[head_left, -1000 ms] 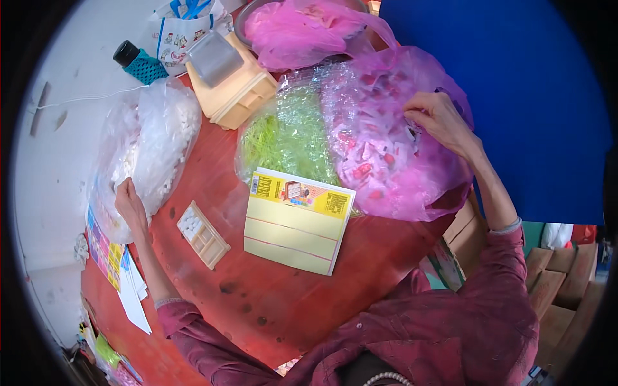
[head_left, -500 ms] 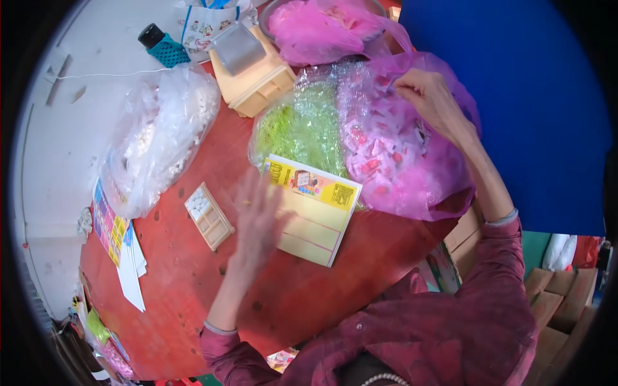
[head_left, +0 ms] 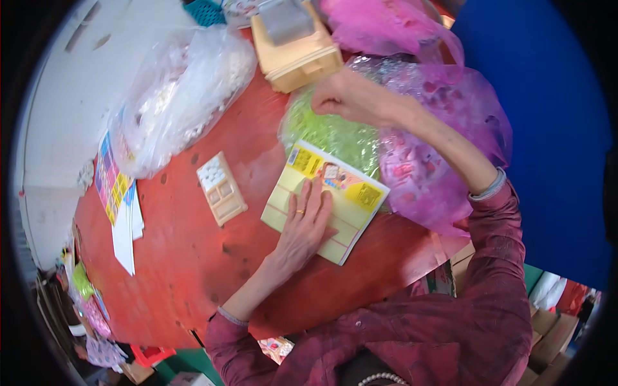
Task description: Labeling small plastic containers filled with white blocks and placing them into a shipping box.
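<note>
My left hand lies with fingers stretched on a yellow printed cardboard sheet, which has several pale panels divided by pink lines. Over the clear bag of green shreds my right hand is closed, fingers curled inward; whatever it may hold is hidden. To the left of the sheet rests a small cream tray with compartments, and white pieces fill its far part. Beneath my right forearm spreads a pink plastic bag of small pink and white packets.
A clear bag of white pieces stands at the left, with printed sheets by it. At the back are a cream box and another pink bag. A blue panel borders the red table on the right.
My left hand has come down onto the yellow sheet. My right hand has swung left from the pink bag to above the green shreds. The whole view has shifted.
</note>
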{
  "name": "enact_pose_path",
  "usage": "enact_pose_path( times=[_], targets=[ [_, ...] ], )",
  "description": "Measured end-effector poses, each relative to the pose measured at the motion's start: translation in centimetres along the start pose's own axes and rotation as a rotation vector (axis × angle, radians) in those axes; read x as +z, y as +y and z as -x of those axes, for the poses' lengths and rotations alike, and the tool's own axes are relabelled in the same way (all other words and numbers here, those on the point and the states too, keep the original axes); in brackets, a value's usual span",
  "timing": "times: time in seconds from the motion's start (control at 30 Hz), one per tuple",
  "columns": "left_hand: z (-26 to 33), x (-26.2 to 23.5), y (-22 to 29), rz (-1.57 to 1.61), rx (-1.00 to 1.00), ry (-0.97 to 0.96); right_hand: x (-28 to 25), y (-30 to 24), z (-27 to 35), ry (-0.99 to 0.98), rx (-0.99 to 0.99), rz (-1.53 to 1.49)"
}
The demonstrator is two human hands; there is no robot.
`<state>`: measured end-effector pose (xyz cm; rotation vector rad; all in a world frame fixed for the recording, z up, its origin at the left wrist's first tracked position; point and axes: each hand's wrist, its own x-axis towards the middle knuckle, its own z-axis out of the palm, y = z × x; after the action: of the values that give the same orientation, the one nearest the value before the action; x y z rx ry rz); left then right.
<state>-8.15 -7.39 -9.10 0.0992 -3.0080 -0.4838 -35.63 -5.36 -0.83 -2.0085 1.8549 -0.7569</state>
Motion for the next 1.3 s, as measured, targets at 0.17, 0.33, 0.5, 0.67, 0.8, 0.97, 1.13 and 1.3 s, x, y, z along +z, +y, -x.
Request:
enact_pose_path(
  times=[0.17, 0.33, 0.5, 0.67, 0.8, 0.97, 1.13, 1.3],
  targets=[
    [0.3, 0.6, 0.2, -0.022, 0.025, 0.008, 8.9, 6.2, -1.3, 0.093, -0.069, 0.535],
    [1.9, 0.4, 0.1, 0.016, -0.016, 0.031, 7.4, 4.5, -2.1, -0.048, -0.056, 0.542],
    [3.9, -0.2, -1.1, 0.018, -0.059, 0.137, 6.1, 3.5, -1.1, 0.004, -0.121, 0.556],
    [5.6, -2.3, -2.6, 0.037, -0.166, 0.191, 3.8, 2.5, -1.0, 0.001, -0.075, 0.696],
    [6.5, -3.0, -3.7, 0.064, -0.236, 0.238, 2.3, 1.8, -0.7, 0.092, -0.005, 0.61],
    [7.9, -3.9, -5.3, 0.017, -0.374, 0.314, 0.6, 2.1, -0.4, 0.18, 0.144, 0.609],
    [9.7, -4.3, -7.0, 0.009, -0.477, 0.349, -0.2, 1.3, -0.6, 0.21, 0.21, 0.487],
    [10.6, -4.8, -7.3, 0.016, -0.514, 0.359, 0.2, 0.9, -1.0, 0.032, 0.302, 0.401]
  ],
)
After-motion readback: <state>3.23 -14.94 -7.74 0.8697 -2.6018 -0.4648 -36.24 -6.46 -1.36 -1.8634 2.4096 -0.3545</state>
